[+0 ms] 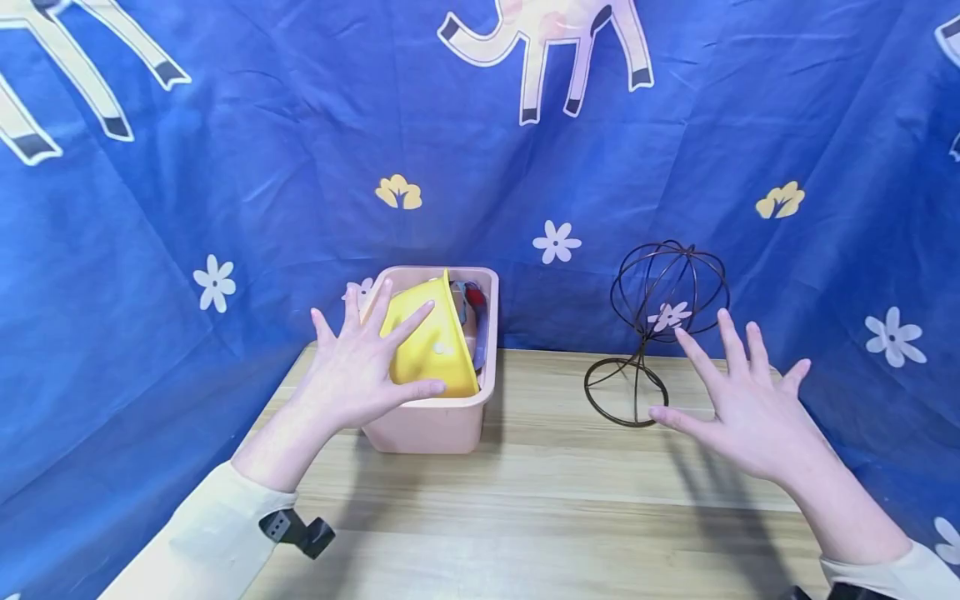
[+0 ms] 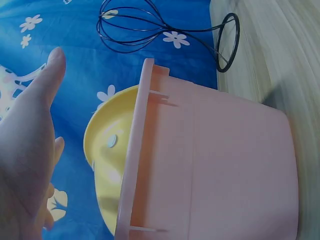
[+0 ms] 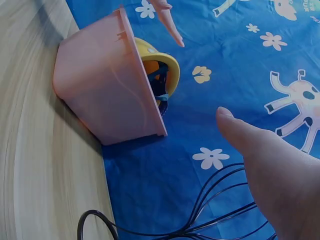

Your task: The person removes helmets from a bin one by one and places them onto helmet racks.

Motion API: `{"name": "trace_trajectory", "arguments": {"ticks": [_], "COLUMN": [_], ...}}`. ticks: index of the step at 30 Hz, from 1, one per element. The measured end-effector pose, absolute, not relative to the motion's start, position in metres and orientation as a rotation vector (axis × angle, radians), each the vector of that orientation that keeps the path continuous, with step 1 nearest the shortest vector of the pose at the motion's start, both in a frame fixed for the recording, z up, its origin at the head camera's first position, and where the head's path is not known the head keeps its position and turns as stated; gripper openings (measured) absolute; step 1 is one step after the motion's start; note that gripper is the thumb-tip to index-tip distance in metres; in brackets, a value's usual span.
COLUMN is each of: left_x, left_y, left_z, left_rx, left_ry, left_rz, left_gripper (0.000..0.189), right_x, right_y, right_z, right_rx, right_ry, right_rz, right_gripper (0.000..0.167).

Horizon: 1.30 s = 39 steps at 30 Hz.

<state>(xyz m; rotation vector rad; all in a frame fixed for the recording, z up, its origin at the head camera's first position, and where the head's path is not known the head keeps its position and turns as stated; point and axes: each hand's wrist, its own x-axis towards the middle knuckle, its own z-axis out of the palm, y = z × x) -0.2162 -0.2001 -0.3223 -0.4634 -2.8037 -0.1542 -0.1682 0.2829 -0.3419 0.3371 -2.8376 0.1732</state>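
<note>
In the head view my left hand (image 1: pixel 352 367), fingers spread, hovers in front of a pink plastic bin (image 1: pixel 427 429). A yellow hard hat (image 1: pixel 423 342) lies tilted in the bin, its top rising above the rim. Dark straps (image 3: pixel 159 82) show inside the hat in the right wrist view. My right hand (image 1: pixel 765 417) is held in the air with fingers spread, nearest to a dark wire stand (image 1: pixel 637 362) with a round cage top and ring base. Neither hand holds anything.
Beside the hat in the bin are partly hidden items, one with a red part (image 1: pixel 475 294). A wood-grain table (image 1: pixel 555 483) carries the bin and the stand. Behind and at both sides hangs a blue printed cloth (image 1: pixel 300 167).
</note>
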Motion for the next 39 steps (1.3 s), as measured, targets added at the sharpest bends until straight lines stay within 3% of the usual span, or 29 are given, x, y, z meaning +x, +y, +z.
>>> {"name": "trace_trajectory", "arguments": {"ticks": [39], "left_x": [-0.213], "left_y": [-0.239], "left_z": [-0.31], "left_rx": [-0.324], "left_ry": [-2.82], "left_rz": [-0.168], "left_gripper": [0.107], "right_x": [-0.173], "right_y": [0.232], "right_z": [-0.293], "right_rx": [0.467], "right_ry": [-2.742], "right_rz": [0.197], "right_gripper": [0.11]}}
